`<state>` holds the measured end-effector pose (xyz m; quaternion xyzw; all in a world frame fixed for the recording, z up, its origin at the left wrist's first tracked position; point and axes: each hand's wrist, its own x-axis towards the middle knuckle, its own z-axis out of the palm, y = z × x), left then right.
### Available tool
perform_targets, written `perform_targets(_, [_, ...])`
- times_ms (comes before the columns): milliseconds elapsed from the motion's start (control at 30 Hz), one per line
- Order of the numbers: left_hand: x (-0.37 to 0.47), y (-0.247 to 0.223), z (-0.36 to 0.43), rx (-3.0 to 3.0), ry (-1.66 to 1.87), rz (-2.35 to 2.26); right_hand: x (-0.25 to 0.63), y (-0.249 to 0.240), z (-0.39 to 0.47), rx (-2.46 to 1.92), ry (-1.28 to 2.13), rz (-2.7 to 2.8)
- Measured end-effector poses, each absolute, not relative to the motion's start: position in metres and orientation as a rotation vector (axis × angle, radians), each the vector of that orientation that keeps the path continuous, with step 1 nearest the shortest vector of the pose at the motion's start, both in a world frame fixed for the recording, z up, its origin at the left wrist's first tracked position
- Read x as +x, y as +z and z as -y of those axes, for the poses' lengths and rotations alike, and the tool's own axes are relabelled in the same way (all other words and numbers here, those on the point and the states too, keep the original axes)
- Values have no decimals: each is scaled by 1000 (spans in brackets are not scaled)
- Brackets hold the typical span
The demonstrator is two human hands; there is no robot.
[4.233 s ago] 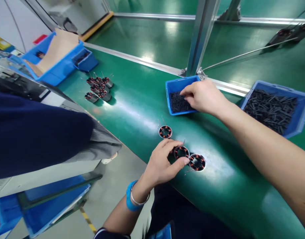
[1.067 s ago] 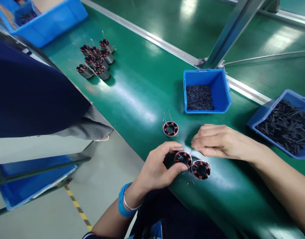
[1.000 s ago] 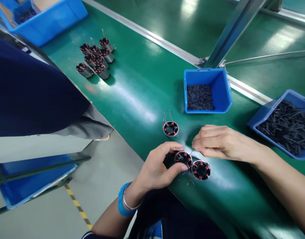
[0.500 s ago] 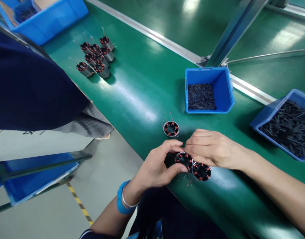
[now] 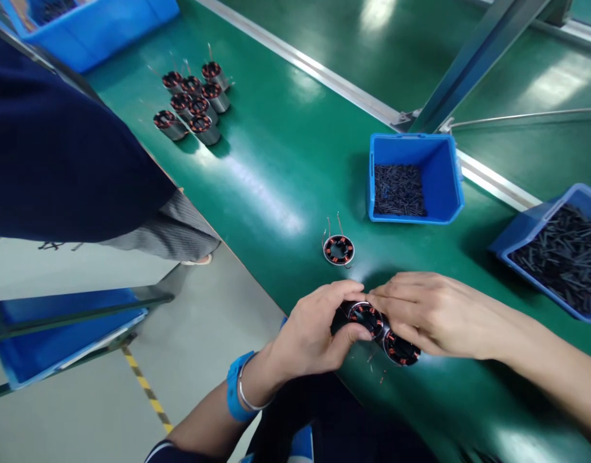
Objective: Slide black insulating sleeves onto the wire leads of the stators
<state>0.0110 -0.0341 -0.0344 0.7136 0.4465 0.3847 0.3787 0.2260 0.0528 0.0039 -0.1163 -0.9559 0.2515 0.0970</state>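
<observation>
Coil (image 5: 366,308) on bench (image 5: 295,173), against 2nd coil (image 5: 391,347). L hand (image 5: 314,334) pinching it; R hand (image 5: 430,312), off rim 1 s ago, now at it, grip obsc.; prob. two-handed lead work.

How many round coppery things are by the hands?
3: the first coil in the left hand, the second coil beside it, partly behind the right hand, and the third coil standing alone beyond them. More may be hidden.

Nothing legible is showing anywhere. Dark marks (image 5: 49,245) are sitting on a pale panel (image 5: 73,271), too obscured for reading.
</observation>
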Motion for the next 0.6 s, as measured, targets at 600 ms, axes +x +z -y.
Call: perform_targets(600, [15, -38, 36, 1799, 1011, -1100, 211, 15, -15, -1009, 430, 2704])
